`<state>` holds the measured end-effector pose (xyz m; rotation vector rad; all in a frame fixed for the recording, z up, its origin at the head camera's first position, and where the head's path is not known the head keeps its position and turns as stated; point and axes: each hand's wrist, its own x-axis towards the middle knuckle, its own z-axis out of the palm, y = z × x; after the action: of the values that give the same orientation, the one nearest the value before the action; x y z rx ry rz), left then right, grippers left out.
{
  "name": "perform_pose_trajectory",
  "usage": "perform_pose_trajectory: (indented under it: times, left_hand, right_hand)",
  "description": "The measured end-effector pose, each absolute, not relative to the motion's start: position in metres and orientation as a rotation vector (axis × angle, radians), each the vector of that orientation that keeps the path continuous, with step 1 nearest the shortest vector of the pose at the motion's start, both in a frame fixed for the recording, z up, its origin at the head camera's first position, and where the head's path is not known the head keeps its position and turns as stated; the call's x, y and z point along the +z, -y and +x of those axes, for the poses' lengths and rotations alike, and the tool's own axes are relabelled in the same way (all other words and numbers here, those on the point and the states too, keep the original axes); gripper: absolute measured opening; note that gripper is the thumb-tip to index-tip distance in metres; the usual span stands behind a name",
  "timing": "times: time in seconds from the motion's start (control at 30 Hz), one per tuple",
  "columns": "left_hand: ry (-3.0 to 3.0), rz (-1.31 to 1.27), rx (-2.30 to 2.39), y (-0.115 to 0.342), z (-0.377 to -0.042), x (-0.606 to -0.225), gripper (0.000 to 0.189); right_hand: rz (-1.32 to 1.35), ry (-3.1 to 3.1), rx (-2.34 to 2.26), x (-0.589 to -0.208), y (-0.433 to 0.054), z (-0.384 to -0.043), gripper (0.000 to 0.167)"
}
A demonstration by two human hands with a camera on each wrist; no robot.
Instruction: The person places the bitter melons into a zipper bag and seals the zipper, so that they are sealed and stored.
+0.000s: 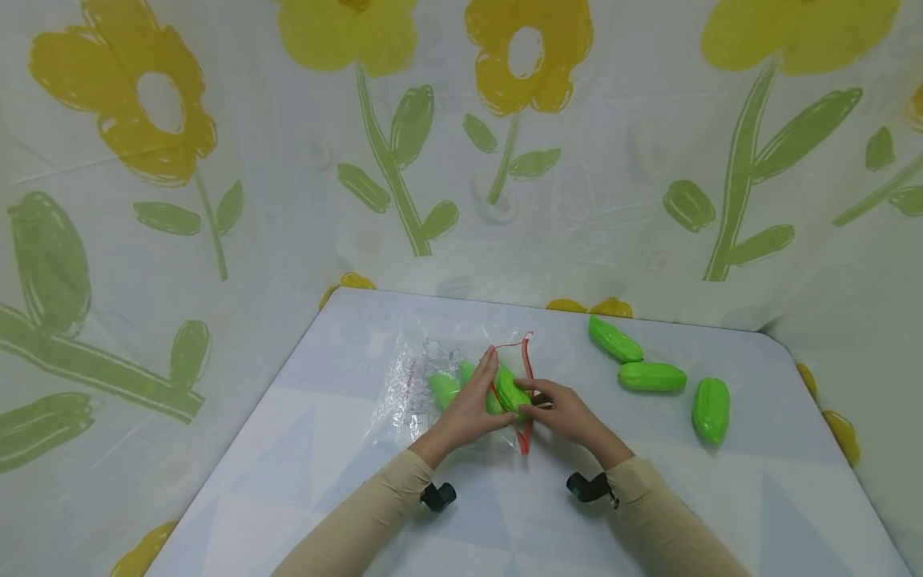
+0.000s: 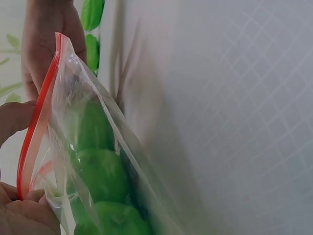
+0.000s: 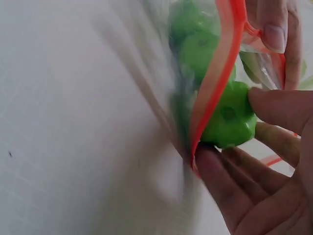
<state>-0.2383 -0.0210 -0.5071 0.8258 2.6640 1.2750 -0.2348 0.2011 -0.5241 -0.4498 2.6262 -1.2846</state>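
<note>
A clear zip bag (image 1: 405,381) with a red zip strip lies on the table, its mouth facing right. Several bright green, ridged gourds (image 2: 105,174) show through its plastic. My left hand (image 1: 467,407) holds the bag's rim at the mouth, its thumb and fingers by the red strip (image 2: 36,125). At the mouth, my right hand (image 1: 570,415) grips another green gourd (image 3: 230,117) between thumb and fingers. That gourd is partly inside, its near end outside the strip. The bag's plastic and the fingers hide some of the gourds.
Three loose green gourds lie to the right: one at the back (image 1: 614,340), one in the middle (image 1: 652,377) and one nearer the right edge (image 1: 711,410). A flower-printed curtain (image 1: 591,176) hangs behind the white table (image 1: 303,449).
</note>
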Motion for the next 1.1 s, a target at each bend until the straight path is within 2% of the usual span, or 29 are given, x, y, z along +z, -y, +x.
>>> perform_pose_trajectory:
  times: [0.37, 1.1]
  left_hand:
    - [-2.661, 0.785, 1.240, 0.021, -0.236, -0.506, 0.112]
    - [-2.622, 0.825, 1.221, 0.024, -0.237, -0.512, 0.112]
  right_hand:
    - [-0.511, -2.557, -1.304, -0.528, -0.191, -0.235, 0.047]
    - [-0.421, -2.553, -1.322, -0.526, -0.187, -0.232, 0.048]
